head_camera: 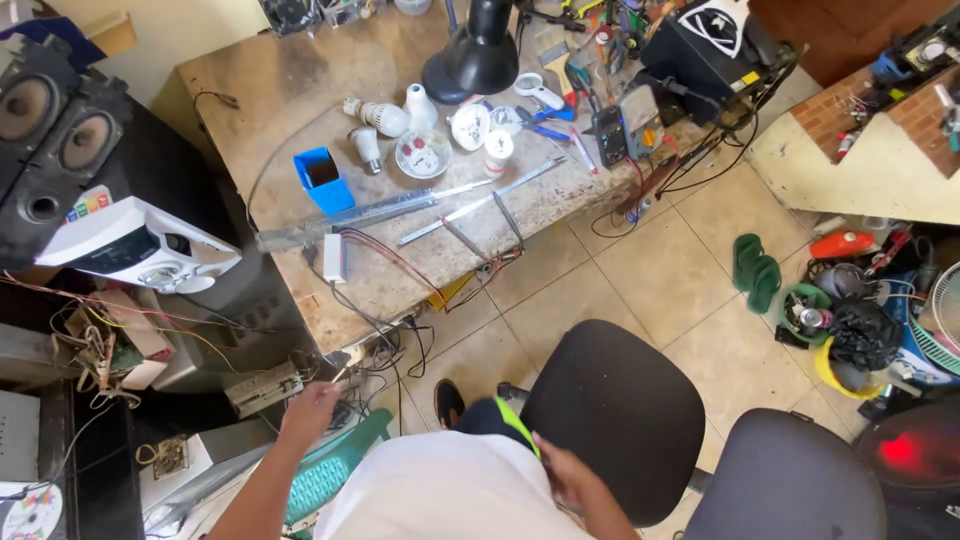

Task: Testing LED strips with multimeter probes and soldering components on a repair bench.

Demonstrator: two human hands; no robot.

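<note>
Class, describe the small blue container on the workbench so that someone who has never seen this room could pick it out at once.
Start at the stone-topped workbench under the black desk lamp. Left of the cluster of white light bulbs, just above the long metal strips, stands the blue container. It is the only bright blue, square, open-topped box there.

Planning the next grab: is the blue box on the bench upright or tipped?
Upright: the blue box stands on the workbench, open top facing up.
</note>
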